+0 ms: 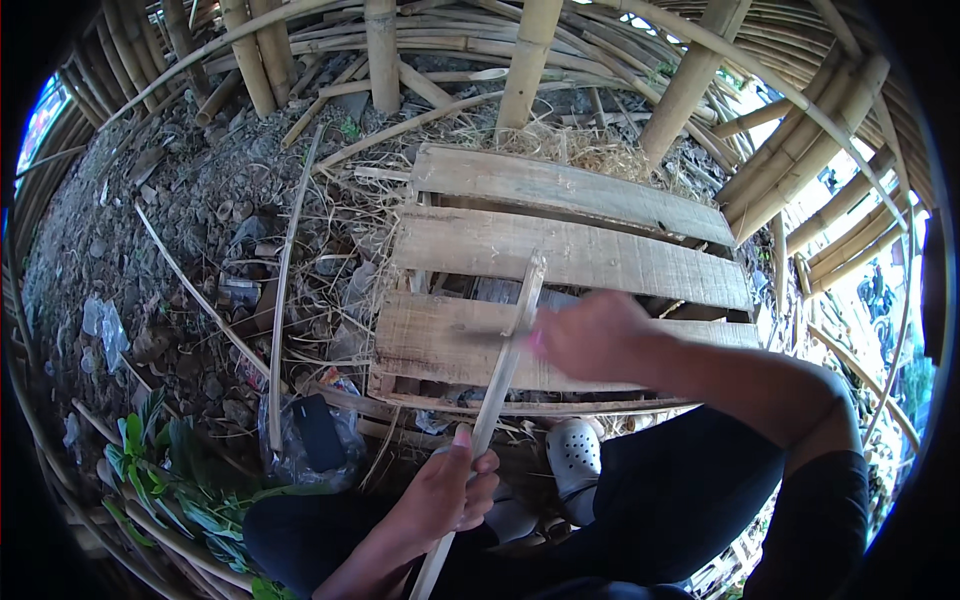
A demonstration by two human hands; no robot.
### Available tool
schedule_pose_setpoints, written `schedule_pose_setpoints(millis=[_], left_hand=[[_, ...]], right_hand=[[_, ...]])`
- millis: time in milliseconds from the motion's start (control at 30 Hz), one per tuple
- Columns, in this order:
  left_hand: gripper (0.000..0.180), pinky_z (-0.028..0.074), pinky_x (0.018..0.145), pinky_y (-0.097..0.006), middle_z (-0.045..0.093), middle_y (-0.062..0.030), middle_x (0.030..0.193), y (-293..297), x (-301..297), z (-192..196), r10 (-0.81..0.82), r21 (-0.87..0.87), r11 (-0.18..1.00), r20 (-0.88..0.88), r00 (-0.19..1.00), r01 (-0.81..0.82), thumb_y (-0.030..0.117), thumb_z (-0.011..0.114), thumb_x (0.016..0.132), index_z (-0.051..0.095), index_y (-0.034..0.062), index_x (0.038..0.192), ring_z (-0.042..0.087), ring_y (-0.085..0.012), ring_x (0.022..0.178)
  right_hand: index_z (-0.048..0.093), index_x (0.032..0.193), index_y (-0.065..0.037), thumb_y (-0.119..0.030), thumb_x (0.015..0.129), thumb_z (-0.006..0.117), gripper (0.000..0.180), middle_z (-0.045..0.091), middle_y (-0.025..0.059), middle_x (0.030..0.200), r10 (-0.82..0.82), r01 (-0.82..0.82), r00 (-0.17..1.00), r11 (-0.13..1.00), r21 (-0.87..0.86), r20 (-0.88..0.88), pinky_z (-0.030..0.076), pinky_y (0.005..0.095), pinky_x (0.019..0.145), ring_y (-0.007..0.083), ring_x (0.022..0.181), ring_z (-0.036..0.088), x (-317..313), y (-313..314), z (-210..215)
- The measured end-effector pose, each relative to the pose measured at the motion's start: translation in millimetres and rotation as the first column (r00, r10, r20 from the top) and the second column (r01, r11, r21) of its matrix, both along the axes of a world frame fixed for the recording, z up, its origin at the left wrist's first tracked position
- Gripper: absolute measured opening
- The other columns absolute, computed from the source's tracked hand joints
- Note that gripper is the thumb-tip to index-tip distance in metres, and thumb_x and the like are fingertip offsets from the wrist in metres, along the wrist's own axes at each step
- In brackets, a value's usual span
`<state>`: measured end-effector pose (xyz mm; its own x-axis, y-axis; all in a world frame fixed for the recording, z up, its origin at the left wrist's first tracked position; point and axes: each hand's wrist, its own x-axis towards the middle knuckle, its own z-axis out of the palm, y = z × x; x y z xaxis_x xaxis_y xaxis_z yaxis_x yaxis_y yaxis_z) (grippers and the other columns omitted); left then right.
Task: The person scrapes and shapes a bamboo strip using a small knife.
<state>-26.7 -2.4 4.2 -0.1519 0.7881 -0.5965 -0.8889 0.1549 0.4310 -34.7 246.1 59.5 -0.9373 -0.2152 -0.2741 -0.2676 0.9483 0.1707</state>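
A person sits at the near side of a low, pale brown platform of flat wooden slats [470, 243], with the right foot, in a pale grey perforated clog [574, 452], just beside its near edge. A long, narrow, pale strip that looks like split bamboo [502, 390] slants across the platform's near edge: its far end is over the middle slat, its near end towards the person's lap. Whether it rests on the wood or is held above it, I cannot tell.

The left hand [452, 488], on the near side of the platform, is closed around the strip, thumb lying along it. The right hand [597, 335], over the nearest slat, is curled tight and blurred, apparently around the hidden handle of a thin, dark, knife-like blade [482, 334] that points left and meets or crosses the strip.

The strip is probably light, stiff and slightly springy, with edges that could splinter; the lower length, well away from the blade, seems the safest hold.

Left of the platform's near corner, a black, rectangular phone-like object [319, 434] lies on clear, crumpled plastic [350, 447]; green leaves [185, 475] lie farther left.
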Motion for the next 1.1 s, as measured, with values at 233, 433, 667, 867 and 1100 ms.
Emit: schedule_pose_setpoints(millis=[233,433,667,867,1100], left_hand=[[0.049,0.019,0.041,-0.022,0.026,0.0082,0.058,-1.5,-0.5,0.6,-0.009,0.004,1.000,-0.014,1.000,0.009,0.058,0.025,0.100,0.038,0.0135,0.083,0.022,-0.0036,0.044],[0.049,0.019,0.041,-0.022,0.025,0.0082,0.059,-0.5,1.3,2.3,-0.005,0.016,1.000,-0.006,1.000,0.005,0.058,0.025,0.099,0.038,0.0136,0.084,0.022,-0.0037,0.045],[0.048,0.019,0.041,-0.022,0.025,0.0083,0.059,0.2,1.8,0.6,-0.009,0.006,1.000,-0.012,1.000,0.009,0.056,0.024,0.100,0.038,0.0137,0.083,0.022,-0.0036,0.045],[0.049,0.018,0.040,-0.022,0.025,0.0083,0.059,0.5,-0.4,-1.5,-0.017,0.004,1.000,0.016,1.000,0.017,0.057,0.024,0.100,0.038,0.0135,0.083,0.022,-0.0036,0.044],[0.049,0.018,0.040,-0.022,0.025,0.0085,0.059,-0.2,1.6,3.6,-0.026,0.002,1.000,0.007,1.000,0.026,0.057,0.024,0.100,0.038,0.0134,0.083,0.022,-0.0033,0.045]], right_hand=[[0.060,0.083,-0.004,-0.043,0.101,0.038,0.049,0.059,0.0062,0.054,-0.132,0.123,0.982,0.990,-0.070,-0.136,0.052,0.0393,0.048,0.0247,0.045,0.060,-16.5,30.8,-7.5],[0.062,0.089,-0.005,-0.047,0.100,0.038,0.049,0.060,0.0074,0.058,-0.042,0.037,0.998,0.994,-0.104,-0.046,0.053,0.0395,0.050,0.0261,0.054,0.065,-13.2,29.4,-3.2],[0.061,0.083,-0.005,-0.046,0.098,0.041,0.049,0.058,0.0080,0.054,0.057,-0.055,0.998,0.995,-0.089,0.026,0.052,0.0399,0.051,0.0246,0.052,0.064,-3.6,9.5,-3.8],[0.061,0.089,-0.004,-0.041,0.100,0.040,0.044,0.063,0.0097,0.063,-0.041,0.044,0.997,0.997,0.056,-0.061,0.053,0.0400,0.049,0.0249,0.058,0.066,-14.3,24.1,-12.3],[0.059,0.079,-0.005,-0.039,0.099,0.044,0.041,0.064,0.0097,0.066,-0.064,0.109,0.978,0.969,0.221,-0.201,0.048,0.0387,0.043,0.0268,0.050,0.062,-23.9,80.6,-11.6]])
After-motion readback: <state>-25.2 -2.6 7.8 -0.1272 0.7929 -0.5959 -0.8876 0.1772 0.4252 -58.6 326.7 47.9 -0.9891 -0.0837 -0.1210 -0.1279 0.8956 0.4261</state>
